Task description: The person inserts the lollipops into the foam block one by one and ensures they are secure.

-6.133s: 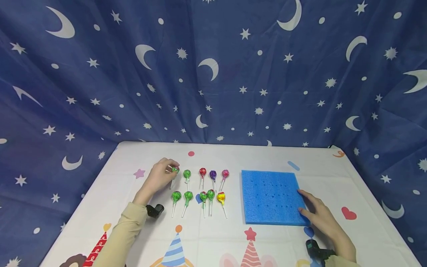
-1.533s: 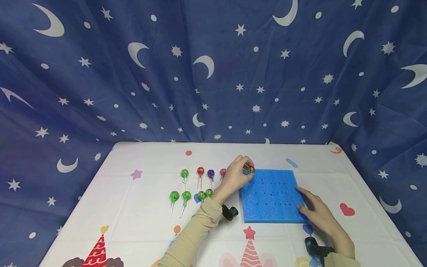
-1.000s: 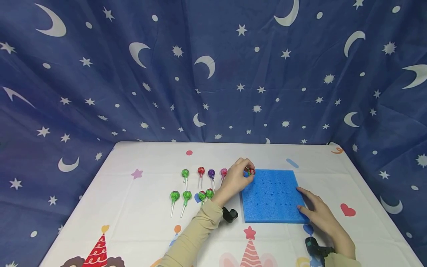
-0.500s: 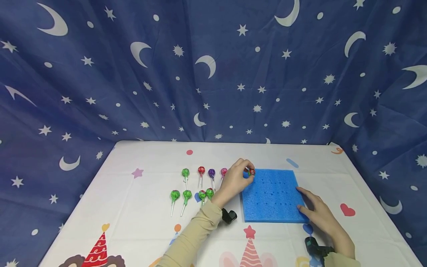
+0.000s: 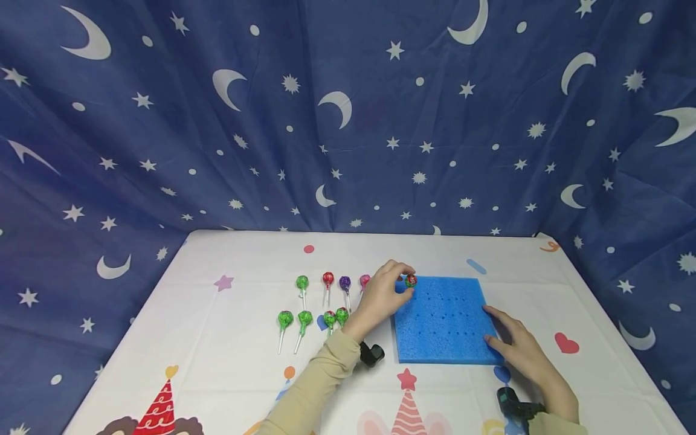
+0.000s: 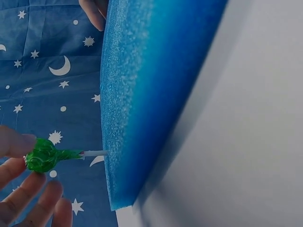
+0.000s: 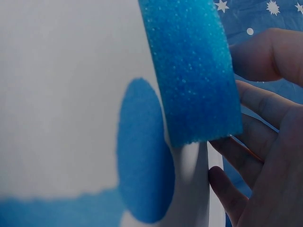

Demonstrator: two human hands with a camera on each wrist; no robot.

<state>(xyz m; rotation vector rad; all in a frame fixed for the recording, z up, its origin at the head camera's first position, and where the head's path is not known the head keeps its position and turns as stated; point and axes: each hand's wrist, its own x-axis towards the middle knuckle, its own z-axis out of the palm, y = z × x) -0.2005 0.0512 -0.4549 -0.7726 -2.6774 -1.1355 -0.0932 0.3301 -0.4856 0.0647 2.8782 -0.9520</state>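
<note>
In the head view my left hand (image 5: 380,297) is at the back left corner of the blue foam block (image 5: 440,347). Its thumb and index finger are spread loosely on either side of a red-and-green wrapped lollipop (image 5: 411,281). The left wrist view shows this lollipop's green head (image 6: 42,156) beside the fingertips. Its white stick (image 6: 94,153) reaches into the foam's holed face, so the lollipop stands upright. My right hand (image 5: 522,347) rests against the block's right edge, thumb and fingers extended; the right wrist view shows its fingers (image 7: 265,104) along the foam's side.
Left of the block lie a red lollipop (image 5: 328,278), a purple one (image 5: 345,283), a pink one (image 5: 364,281) and several green ones (image 5: 285,319). My left forearm covers part of the front row. Rows of small holes mark the foam. A starry blue curtain (image 5: 380,109) hangs behind.
My left hand picked up the lollipop at the far left of the back row and brought it to the foam's corner. Just now its fingers have spread from the head. The right hand stayed put.
</note>
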